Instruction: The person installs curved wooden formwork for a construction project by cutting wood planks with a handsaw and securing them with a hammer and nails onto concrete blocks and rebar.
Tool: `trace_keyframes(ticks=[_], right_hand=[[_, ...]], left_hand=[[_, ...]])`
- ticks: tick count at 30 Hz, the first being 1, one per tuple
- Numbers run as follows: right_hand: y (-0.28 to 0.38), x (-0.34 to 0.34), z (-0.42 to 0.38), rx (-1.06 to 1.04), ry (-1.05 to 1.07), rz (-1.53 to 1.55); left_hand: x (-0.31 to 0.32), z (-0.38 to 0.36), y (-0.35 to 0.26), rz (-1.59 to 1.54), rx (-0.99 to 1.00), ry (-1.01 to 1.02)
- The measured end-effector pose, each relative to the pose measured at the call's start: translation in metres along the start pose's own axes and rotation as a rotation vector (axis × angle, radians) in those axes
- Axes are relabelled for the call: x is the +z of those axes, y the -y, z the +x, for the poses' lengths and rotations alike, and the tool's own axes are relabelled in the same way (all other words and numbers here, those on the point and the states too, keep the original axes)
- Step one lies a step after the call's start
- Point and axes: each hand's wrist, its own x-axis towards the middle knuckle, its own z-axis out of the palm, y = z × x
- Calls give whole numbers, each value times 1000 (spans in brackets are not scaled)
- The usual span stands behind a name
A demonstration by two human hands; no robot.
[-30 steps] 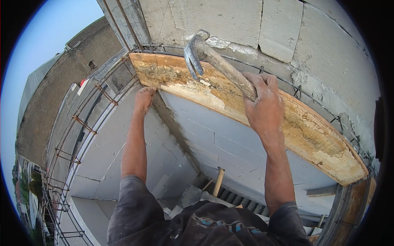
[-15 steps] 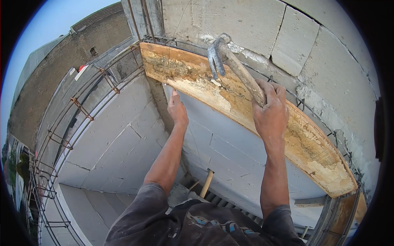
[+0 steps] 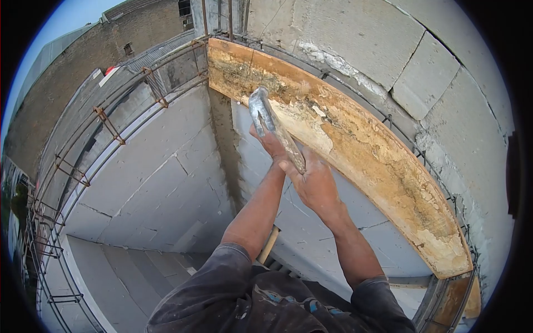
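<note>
My right hand (image 3: pixel 316 183) is closed around the wooden handle of a claw hammer (image 3: pixel 288 145). The hammer's worn metal head points up and left, overlapping the lower edge of a long weathered wooden board (image 3: pixel 355 139). Below that edge, my left hand (image 3: pixel 270 145) is raised close to the board, its fingers mostly hidden behind the hammer head. My wrists almost cross in this view. A small pale dot, like a nail head (image 3: pixel 239 102), shows at the board's lower edge, left of the hammer.
Steel rebar cages (image 3: pixel 111 126) run along the wall top at left and behind the board. Large pale blocks (image 3: pixel 344 39) form the wall above. Grey block walls (image 3: pixel 150 161) drop away below. A wooden pole (image 3: pixel 268 244) stands beneath my arms.
My right hand has brought the hammer down and left, from above the board to its lower edge. My left hand has shifted right, behind the hammer head. The view has turned slightly.
</note>
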Motion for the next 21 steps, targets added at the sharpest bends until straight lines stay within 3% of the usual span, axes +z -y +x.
trace_keyframes(ticks=[2, 5, 9, 11, 12, 14, 17, 21], right_hand=[[0, 16, 12, 119, 161, 15], [2, 39, 28, 144, 201, -39], [24, 49, 34, -254, 43, -87], [33, 48, 33, -544, -84, -119], [31, 48, 35, -450, -1, -119], [25, 45, 38, -259, 164, -113], [6, 57, 63, 70, 154, -160], [23, 50, 38, -248, 71, -98]], left_hand=[[1, 2, -10, 52, 13, -65], [2, 11, -46, 122, 33, -159], [-5, 7, -66, 313, -159, -81], [-6, 9, -84, 155, -217, -78], [-8, 10, -89, 77, -245, -77], [-19, 9, -89, 237, -130, -21], [-23, 7, -87, 288, -111, -20], [-7, 7, -80, 232, -196, -79]])
